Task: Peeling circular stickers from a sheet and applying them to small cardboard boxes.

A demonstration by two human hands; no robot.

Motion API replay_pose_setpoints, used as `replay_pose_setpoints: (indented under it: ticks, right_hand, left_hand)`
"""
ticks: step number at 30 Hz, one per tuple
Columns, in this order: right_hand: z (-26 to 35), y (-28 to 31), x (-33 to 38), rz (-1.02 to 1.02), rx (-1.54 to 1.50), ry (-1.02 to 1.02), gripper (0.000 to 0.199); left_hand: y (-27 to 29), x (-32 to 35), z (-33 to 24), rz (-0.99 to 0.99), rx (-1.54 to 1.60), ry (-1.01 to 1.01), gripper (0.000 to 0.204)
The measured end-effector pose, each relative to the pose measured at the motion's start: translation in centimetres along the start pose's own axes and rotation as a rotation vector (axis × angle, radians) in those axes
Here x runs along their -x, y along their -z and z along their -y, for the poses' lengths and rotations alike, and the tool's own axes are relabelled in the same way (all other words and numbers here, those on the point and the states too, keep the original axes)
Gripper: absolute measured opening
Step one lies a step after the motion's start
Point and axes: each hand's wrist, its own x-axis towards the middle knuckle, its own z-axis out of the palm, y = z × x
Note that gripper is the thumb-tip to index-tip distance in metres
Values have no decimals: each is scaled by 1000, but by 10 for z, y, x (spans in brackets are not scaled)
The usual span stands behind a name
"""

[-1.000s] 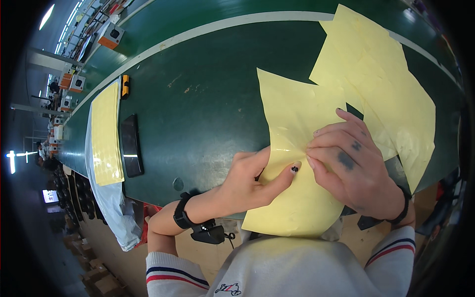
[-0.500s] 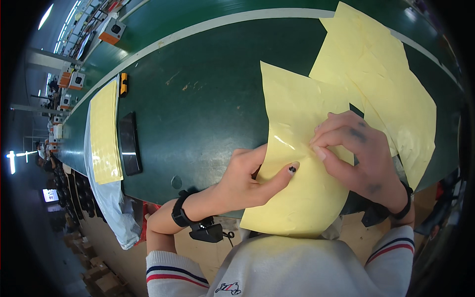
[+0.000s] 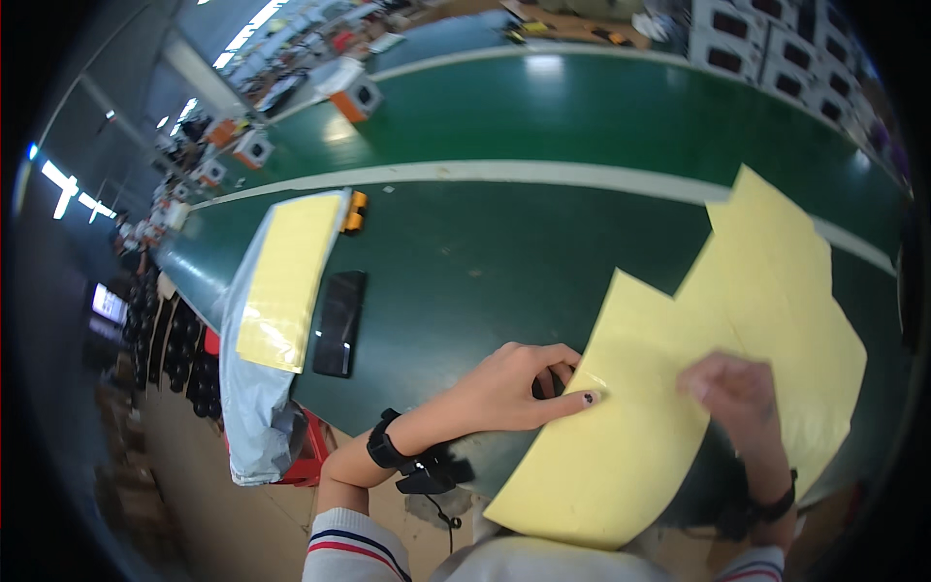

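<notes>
step: handling yellow sheet (image 3: pixel 621 436) on green counter (image 3: pixel 465 262) | left hand (image 3: pixel 514 383) pinching its edge | right hand (image 3: pixel 737 393) blurred, grip unclear | next: likely a steady, careful lift

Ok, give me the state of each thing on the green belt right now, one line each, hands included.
Near pale yellow sheet: flat, its near end hanging over the belt edge, pinned by both hands.
Far yellow sheets: flat, overlapping.
Left hand: fingers curled at the sheet's left edge, thumb pressing on top.
Right hand: on the sheet, motion-blurred.
Black flat slab: lying flat, untouched.
Yellow stack on grey plastic bag: flat, untouched.
</notes>
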Motion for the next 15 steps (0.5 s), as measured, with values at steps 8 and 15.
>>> replay_pose_setpoints:
  ticks: [8, 15]
  right_hand:
    - [-16, -11, -9, 126, 145, 0, 6]
    - [-23, -24, -21, 121, 140, -50, 8]
  left_hand:
    - [21, -15, 39, -203, -222, -143, 39]
    - [10, 0, 47, -228, -393, -420, 53]
